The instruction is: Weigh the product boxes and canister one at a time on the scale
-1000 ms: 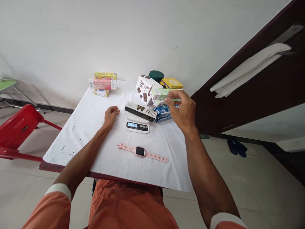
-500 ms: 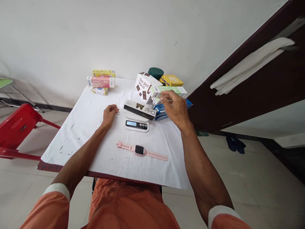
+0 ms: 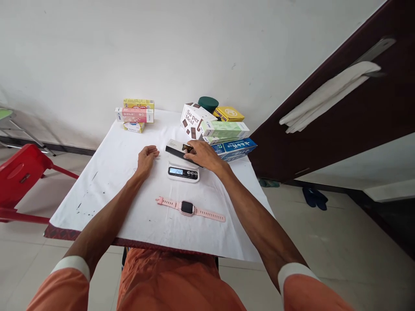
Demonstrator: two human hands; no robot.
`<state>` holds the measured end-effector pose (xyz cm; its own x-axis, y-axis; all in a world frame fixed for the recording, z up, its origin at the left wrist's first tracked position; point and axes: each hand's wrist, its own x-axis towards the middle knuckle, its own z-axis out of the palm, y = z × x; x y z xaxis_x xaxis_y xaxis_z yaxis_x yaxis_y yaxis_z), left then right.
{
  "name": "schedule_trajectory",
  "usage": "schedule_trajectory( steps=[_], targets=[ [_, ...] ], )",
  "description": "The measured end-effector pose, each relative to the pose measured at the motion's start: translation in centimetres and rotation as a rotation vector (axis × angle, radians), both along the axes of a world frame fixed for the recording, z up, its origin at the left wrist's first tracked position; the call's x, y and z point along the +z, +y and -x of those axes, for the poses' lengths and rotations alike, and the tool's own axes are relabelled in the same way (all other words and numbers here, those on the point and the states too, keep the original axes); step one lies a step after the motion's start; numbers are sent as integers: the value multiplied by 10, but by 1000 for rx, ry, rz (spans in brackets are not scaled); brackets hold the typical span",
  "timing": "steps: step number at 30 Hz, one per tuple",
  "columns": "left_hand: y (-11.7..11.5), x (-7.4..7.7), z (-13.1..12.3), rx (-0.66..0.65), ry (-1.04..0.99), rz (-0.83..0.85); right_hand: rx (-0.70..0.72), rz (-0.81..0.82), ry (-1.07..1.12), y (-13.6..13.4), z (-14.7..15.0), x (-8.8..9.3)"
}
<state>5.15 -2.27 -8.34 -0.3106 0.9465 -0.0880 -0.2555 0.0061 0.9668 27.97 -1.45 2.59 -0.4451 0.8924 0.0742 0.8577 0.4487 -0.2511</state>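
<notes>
A long black-and-white box point(image 3: 175, 147) lies across the white digital kitchen scale point(image 3: 184, 173), whose lit display seems to read 242. My right hand point(image 3: 204, 154) is over the box's right half, thumb on the near side and fingers on the far side, hiding part of the print. Left of the scale, my left hand point(image 3: 147, 160) rests on the white tablecloth, fingers loosely bent and nothing in it. Nearer to me, a pink smartwatch point(image 3: 187, 207) lies flat with its strap stretched out.
At the back right are a Su-per Meal box point(image 3: 191, 120), a green-lidded container point(image 3: 208, 103), a yellow box point(image 3: 229, 114), a green-and-white box point(image 3: 225, 128) and a blue box point(image 3: 238, 147). A pink box point(image 3: 134, 115) sits among yellow boxes at back left. A red chair point(image 3: 24, 177) stands left.
My right hand has come down and left from beside the green-and-white box onto the black-and-white box. My left hand stays by the scale. The whole view has shifted slightly.
</notes>
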Motion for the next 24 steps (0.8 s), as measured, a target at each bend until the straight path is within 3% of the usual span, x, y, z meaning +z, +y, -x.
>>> schedule_trajectory(
  steps=[18, 24],
  targets=[
    [3, -2, 5, -30, 13, -13, -16, 28, -135, 3, 31, 10],
    [3, -2, 5, -34, 30, -17, -2, -91, -84, -30, 8, 38]
  ],
)
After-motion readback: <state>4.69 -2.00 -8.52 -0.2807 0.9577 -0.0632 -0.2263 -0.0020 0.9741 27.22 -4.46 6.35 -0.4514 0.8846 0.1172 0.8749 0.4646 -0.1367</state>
